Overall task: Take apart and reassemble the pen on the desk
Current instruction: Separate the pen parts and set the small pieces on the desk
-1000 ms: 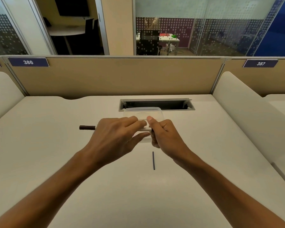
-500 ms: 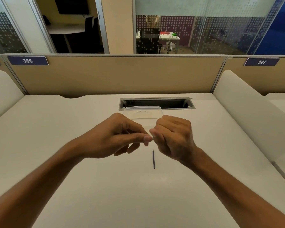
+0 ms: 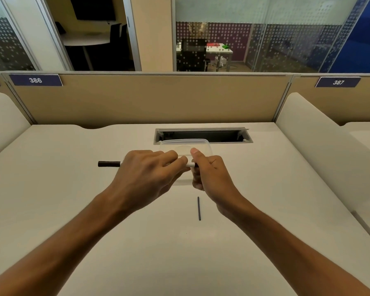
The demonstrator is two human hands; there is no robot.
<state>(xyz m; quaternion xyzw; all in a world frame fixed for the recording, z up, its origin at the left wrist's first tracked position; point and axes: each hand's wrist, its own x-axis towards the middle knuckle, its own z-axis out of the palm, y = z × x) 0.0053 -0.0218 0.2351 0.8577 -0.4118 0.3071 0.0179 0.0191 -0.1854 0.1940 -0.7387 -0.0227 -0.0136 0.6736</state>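
Two hands, left hand (image 3: 146,175) and right hand (image 3: 209,174), clench the pen (image 3: 109,164) level just nearer than the clear container (image 3: 203,144); twisting gently along its axis should part it, refill (image 3: 199,208) lying nearer still.

Pale desk (image 3: 73,210), thin dark refill (image 3: 199,208) lying on it, clear plastic container (image 3: 201,144) behind

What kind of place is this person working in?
Most likely an open-plan office or study hall: a white desk fenced by a beige partition, numbered seat labels 386 and 387, and glass-walled meeting rooms behind.
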